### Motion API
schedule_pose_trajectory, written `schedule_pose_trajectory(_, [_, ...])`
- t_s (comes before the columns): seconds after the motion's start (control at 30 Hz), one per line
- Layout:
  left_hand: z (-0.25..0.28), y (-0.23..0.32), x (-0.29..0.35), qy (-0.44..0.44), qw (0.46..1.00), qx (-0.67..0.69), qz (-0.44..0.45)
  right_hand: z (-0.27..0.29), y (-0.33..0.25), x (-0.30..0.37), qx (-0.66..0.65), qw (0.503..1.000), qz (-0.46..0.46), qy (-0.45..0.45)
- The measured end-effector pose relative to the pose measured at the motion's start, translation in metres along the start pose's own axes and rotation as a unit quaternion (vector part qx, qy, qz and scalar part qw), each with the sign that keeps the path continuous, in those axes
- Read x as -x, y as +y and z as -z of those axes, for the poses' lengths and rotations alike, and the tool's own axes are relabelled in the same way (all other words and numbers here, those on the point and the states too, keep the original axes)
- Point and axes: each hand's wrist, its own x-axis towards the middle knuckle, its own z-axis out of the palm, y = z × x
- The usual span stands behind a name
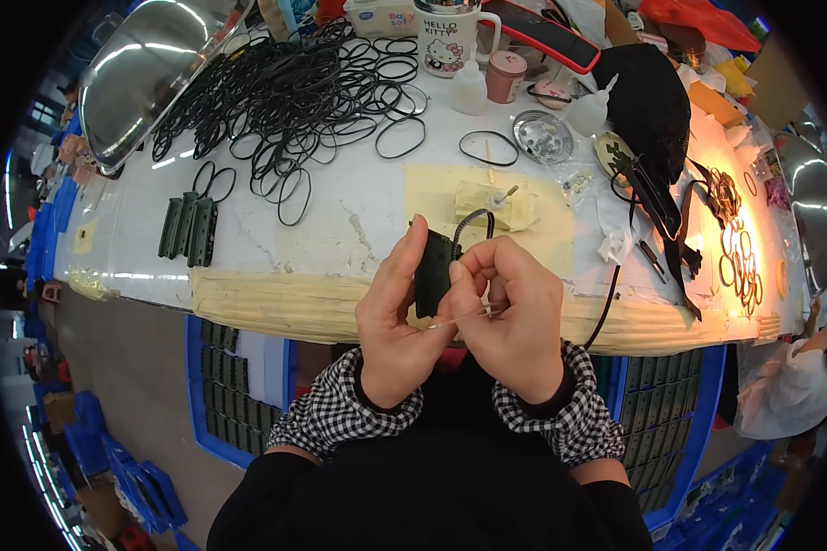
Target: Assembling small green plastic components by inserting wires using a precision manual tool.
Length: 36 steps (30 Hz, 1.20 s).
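— Black block (pixel 432 272), where is it?
— Above the table (pixel 340 220) edge, left hand (pixel 397 317) clamped on it.
— Right hand (pixel 515 317)?
— Pinching a thin stick (pixel 459 317) against the block; a ring (pixel 473 223) loops above.

White workbench (pixel 340 197) – black rubber rings (pixel 285 92), mug (pixel 448 41), steel bowl (pixel 152 69), dark green parts (pixel 188 230).

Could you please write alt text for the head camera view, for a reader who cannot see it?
Two bare hands work at a white bench: the left hand grips a small dark green block while the right hand pinches a thin stick against it. Loose black rubber rings cover the bench's far left, beside a steel bowl.
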Motion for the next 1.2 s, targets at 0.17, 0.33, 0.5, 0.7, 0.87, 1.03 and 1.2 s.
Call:
schedule_pose_trajectory(0.17, [0.010, 0.009, -0.010, -0.076, 0.966, 0.190, 0.159, 0.015, 0.001, -0.004, 0.042, 0.996, 0.072, 0.026])
schedule_pose_trajectory(0.33, [0.019, 0.016, -0.013, -0.162, 0.897, 0.318, 0.262, 0.032, 0.004, -0.020, 0.038, 0.991, 0.129, -0.010])
schedule_pose_trajectory(0.5, [0.022, 0.017, -0.017, -0.137, 0.856, 0.375, 0.330, 0.037, 0.013, -0.023, 0.008, 0.989, 0.129, -0.077])
schedule_pose_trajectory(0.7, [0.015, 0.017, -0.014, -0.124, 0.895, 0.270, 0.333, 0.033, 0.026, -0.018, 0.009, 0.980, 0.186, -0.071])
schedule_pose_trajectory(0.87, [0.014, 0.018, -0.012, -0.120, 0.896, 0.265, 0.337, 0.037, 0.029, -0.019, 0.055, 0.966, 0.239, -0.080])
schedule_pose_trajectory(1.03, [0.013, 0.018, -0.012, -0.124, 0.906, 0.244, 0.324, 0.032, 0.038, -0.016, 0.043, 0.966, 0.243, -0.077])
schedule_pose_trajectory(1.2, [0.014, 0.020, -0.013, -0.122, 0.902, 0.249, 0.329, 0.031, 0.040, -0.014, 0.009, 0.970, 0.234, -0.070])
